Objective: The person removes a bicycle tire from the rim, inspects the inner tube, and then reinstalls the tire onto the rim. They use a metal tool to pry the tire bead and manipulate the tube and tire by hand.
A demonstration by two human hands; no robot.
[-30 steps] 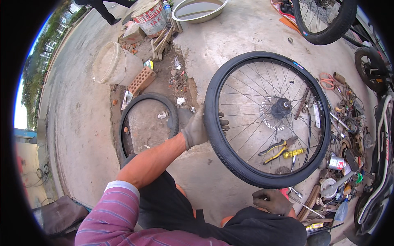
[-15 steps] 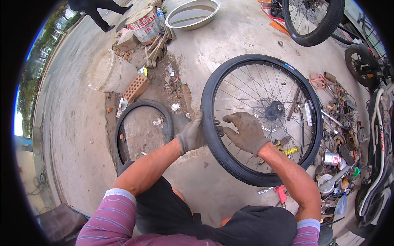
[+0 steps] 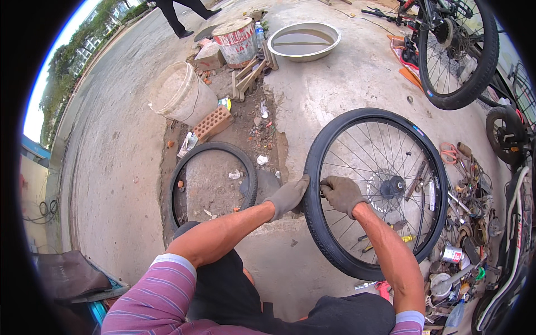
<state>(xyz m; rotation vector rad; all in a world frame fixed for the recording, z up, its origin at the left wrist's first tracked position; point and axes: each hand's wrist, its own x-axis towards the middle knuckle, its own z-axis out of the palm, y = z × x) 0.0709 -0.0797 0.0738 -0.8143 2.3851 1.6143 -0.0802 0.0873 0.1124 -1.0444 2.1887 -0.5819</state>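
A bicycle wheel with a black tyre leans up in front of me, its spokes and hub facing my right side. My left hand, in a grey glove, grips the tyre's outer edge on the left; some of its fingers are hidden behind the rubber. Also gloved, my right hand is inside the rim at the same height. Its fingers are pinched together close to the rim's inner edge, and what they hold is too small and covered to make out.
A loose tyre lies left, near a perforated brick and a dirty bucket. A basin of water stands ahead. Tools and parts crowd the right, beside a yellow-handled tool. Another bicycle stands far right.
My right hand's fingers, spread near the rim before, have closed together beside it. My left hand stays on the tyre. The whole view has shifted, so surroundings appear farther right and lower.
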